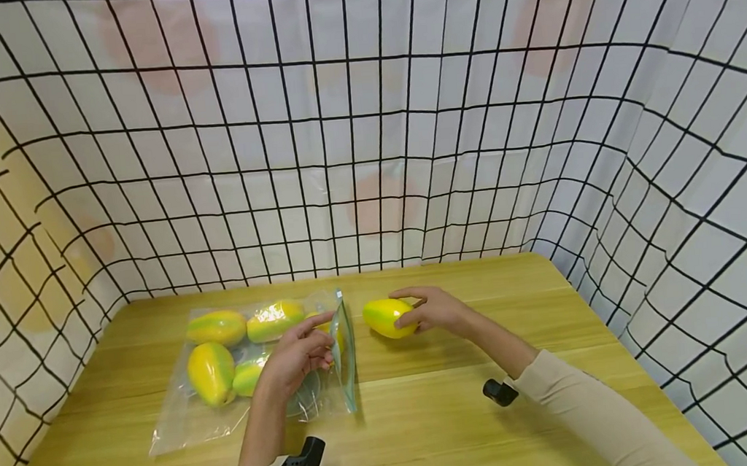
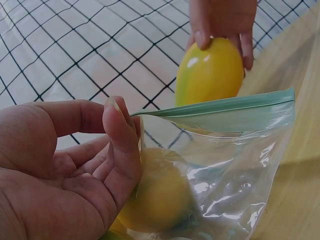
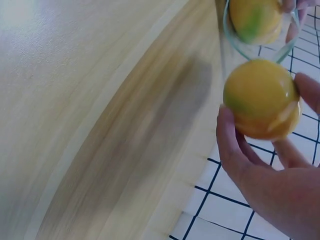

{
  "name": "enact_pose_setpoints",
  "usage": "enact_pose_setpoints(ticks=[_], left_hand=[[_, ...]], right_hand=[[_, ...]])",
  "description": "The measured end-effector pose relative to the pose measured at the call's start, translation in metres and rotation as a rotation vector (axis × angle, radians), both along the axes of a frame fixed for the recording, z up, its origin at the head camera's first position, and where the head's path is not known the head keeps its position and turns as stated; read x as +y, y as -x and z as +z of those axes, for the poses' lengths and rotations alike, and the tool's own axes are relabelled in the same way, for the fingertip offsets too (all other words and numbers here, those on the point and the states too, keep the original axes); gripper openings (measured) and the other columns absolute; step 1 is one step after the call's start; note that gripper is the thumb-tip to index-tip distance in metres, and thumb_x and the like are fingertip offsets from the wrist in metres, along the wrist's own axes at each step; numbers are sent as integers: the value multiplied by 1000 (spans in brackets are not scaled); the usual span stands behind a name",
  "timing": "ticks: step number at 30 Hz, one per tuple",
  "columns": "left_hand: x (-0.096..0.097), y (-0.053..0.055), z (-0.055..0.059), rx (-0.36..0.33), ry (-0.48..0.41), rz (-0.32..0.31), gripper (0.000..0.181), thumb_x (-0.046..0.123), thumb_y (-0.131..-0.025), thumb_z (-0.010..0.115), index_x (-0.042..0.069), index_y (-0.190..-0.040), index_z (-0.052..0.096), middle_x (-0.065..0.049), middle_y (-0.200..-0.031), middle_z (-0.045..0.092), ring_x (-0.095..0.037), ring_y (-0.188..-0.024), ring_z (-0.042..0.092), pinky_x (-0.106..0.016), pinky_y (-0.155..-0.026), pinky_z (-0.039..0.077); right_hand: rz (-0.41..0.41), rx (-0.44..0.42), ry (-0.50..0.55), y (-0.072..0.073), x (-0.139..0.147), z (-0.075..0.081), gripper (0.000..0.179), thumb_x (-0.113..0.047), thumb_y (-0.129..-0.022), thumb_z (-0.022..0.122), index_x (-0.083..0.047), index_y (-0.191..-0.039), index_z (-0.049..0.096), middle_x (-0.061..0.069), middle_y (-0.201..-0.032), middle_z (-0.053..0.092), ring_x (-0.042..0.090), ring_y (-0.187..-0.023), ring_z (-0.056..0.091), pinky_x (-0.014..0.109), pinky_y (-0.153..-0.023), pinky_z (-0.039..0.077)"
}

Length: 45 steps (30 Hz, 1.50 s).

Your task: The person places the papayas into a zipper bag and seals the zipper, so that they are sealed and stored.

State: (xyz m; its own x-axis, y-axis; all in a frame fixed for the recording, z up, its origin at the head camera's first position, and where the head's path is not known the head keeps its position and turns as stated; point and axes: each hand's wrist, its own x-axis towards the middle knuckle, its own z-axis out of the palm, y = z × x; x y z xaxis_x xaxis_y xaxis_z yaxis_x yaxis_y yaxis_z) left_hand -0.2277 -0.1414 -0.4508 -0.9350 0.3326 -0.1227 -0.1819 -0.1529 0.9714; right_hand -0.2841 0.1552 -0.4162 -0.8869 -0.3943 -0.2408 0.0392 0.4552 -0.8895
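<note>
My right hand grips a glossy yellow mango with a green blush, thumb and fingers on opposite sides, just right of the bag's mouth. The right wrist view shows that mango between the fingertips. With thumb and index finger, my left hand pinches the green zip edge of a clear zip bag. The mouth of the bag gapes toward the right. Inside lie several more mangoes, among them one at the lower left and one at the upper left. My left hand partly covers others.
Everything lies on a wooden table. A black wire grid stands along its back and both sides, with pale spotted cloth behind. Black wrist cameras sit at both sleeves.
</note>
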Motion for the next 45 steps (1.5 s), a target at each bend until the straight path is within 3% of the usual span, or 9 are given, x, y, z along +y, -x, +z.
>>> enact_pose_setpoints(ticks=[6, 12, 19, 27, 38, 45], left_hand=[[0, 0, -1, -8, 6, 15, 56, 1, -99, 53, 4, -153, 40, -1, -77, 62, -10, -62, 61, -22, -59, 53], [-1, 1, -2, -14, 11, 21, 56, 1, -98, 53, 5, -153, 41, -2, -78, 62, -11, -62, 60, -23, -59, 54], [-1, 1, -2, -15, 9, 24, 56, 2, -99, 54, 4, -153, 40, -1, -78, 62, -10, -61, 61, -22, -59, 55], [-1, 1, -2, -16, 17, 29, 56, 2, -98, 54, 4, -153, 41, -2, -80, 62, -10, -62, 61, -22, -59, 55], [-1, 0, -1, -29, 9, 22, 57, 2, -98, 55, 3, -153, 40, -2, -78, 62, -11, -62, 61, -22, -58, 54], [1, 2, -1, -26, 22, 27, 56, 2, -98, 55, 3, -152, 41, -1, -77, 62, -11, -62, 61, -23, -60, 54]], right_hand=[[76, -89, 29, 0, -1, 2, 67, -22, -83, 81, -19, -146, 57, 11, -152, 47, 26, -116, 60, 46, -97, 55], [182, -165, 57, 0, -4, 3, 68, -21, -85, 80, -18, -148, 54, 14, -140, 56, 25, -109, 64, 48, -99, 55], [277, -212, 56, -3, -9, 4, 66, -18, -84, 79, -20, -146, 56, 13, -128, 65, 23, -104, 68, 48, -96, 56], [380, -266, 86, -5, -18, 0, 66, -15, -85, 76, -16, -148, 54, 14, -133, 63, 24, -111, 66, 43, -96, 57], [444, -272, 45, -8, -33, -8, 66, -16, -80, 75, -20, -144, 58, 11, -126, 65, 21, -104, 63, 40, -91, 56], [429, -278, 29, -9, -39, -10, 69, -14, -79, 73, -16, -146, 56, 12, -122, 66, 21, -101, 63, 42, -90, 58]])
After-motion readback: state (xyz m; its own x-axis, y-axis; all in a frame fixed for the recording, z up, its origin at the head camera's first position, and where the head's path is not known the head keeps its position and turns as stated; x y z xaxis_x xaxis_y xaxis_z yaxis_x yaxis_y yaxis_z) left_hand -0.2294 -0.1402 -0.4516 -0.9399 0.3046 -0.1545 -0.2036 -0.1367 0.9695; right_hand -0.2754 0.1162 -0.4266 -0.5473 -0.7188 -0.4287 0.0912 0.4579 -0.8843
